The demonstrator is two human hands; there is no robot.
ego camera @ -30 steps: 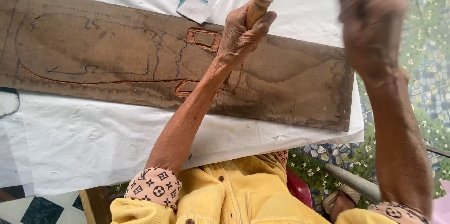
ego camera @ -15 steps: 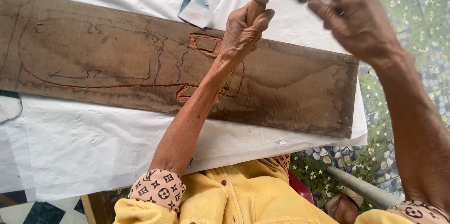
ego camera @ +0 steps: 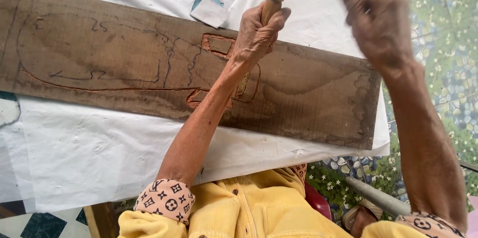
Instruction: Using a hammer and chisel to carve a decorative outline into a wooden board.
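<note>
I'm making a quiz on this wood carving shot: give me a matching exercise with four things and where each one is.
Things:
1. wooden handle
2. wooden plank
3. paper scrap
4. right hand

Places:
A. on the white sheet, just beyond the plank
B. gripped in the left hand
C. raised, blurred, at the upper right
D. flat across the white sheet

Pairs: 1-B, 2-D, 3-A, 4-C

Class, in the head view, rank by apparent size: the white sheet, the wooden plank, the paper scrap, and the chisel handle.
1. White sheet
2. Wooden plank
3. Paper scrap
4. Chisel handle, mostly hidden in the left hand, so unsure against the scrap.
</note>
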